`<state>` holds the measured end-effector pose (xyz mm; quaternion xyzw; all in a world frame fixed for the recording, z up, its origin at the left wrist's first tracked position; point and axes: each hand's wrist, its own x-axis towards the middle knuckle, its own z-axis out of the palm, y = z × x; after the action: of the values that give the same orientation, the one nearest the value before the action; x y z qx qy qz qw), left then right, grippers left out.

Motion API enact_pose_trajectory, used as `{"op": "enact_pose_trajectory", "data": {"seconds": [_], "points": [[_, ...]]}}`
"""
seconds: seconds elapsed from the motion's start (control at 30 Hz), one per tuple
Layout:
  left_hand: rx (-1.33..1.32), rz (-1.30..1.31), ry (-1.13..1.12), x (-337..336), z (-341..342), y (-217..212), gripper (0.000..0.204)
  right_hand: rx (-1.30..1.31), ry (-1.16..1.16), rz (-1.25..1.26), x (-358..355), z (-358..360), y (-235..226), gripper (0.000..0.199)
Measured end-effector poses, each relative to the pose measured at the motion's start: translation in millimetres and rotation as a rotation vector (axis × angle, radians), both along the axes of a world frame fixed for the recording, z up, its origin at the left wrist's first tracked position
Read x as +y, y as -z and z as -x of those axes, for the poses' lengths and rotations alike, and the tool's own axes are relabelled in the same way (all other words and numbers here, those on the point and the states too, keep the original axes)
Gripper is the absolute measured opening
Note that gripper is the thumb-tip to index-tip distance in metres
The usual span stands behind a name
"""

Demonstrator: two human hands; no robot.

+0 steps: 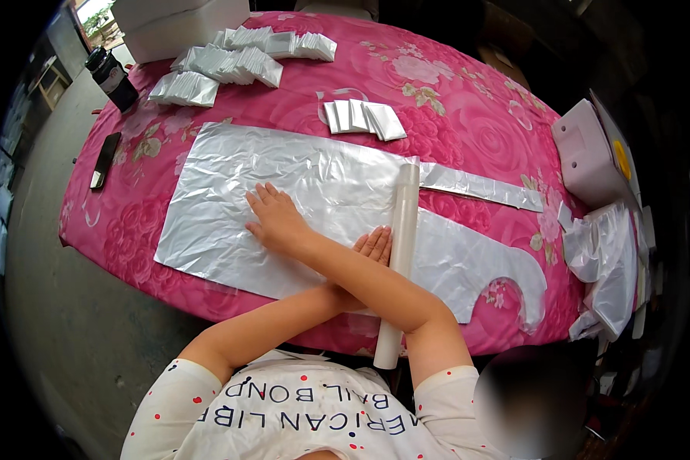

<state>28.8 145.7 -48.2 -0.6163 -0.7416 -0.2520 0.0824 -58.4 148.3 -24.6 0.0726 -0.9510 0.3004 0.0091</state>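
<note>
A thin silvery-white plastic apron [230, 192] lies spread on the table, with a curved neck cutout at its right end. Across it rests a pale, smooth tube [405, 222], its near end sticking out past the table edge. My forearms are crossed, the right one over the left. My right hand [278, 221] lies flat on the apron's left half, fingers spread. Beside the tube, my left hand [374, 245] is stretched flat on the plastic, its fingertips close against the tube; whether they touch is unclear. The left wrist is hidden under my right forearm.
Folded silvery packets stand in rows [238, 65] at the far left, and a few more packets [364, 119] lie beyond the apron. A dark bottle [112, 79], a phone [105, 161] and a white box [180, 27] are leftward. At right are a pale container [588, 149] and crumpled plastic [609, 261].
</note>
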Motion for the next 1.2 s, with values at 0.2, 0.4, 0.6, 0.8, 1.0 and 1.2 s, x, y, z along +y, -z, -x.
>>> {"op": "enact_pose_trajectory", "data": {"seconds": [0.2, 0.4, 0.6, 0.8, 1.0, 1.2], "points": [[-0.731, -0.28, -0.032, -4, 32, -12, 0.053, 0.409, 0.084, 0.291, 71, -88, -58, 0.046], [-1.77, -0.519, -0.072, 66, 80, -38, 0.056, 0.312, 0.317, 0.078, 159, -190, -34, 0.042], [-2.221, -0.494, -0.177, 91, 96, -29, 0.068, 0.154, 0.088, -0.073, 168, -200, -25, 0.053], [-1.713, -0.505, -0.32, 48, 120, -44, 0.055, 0.153, -0.09, -0.282, 148, -160, -28, 0.06], [-1.485, -0.636, -0.384, -63, 158, -54, 0.048, 0.214, -0.379, 0.117, 13, -71, -34, 0.056], [-1.326, -0.479, -0.582, -241, 145, -46, 0.044, 0.324, -0.557, 0.462, -27, -53, -56, 0.042]]}}
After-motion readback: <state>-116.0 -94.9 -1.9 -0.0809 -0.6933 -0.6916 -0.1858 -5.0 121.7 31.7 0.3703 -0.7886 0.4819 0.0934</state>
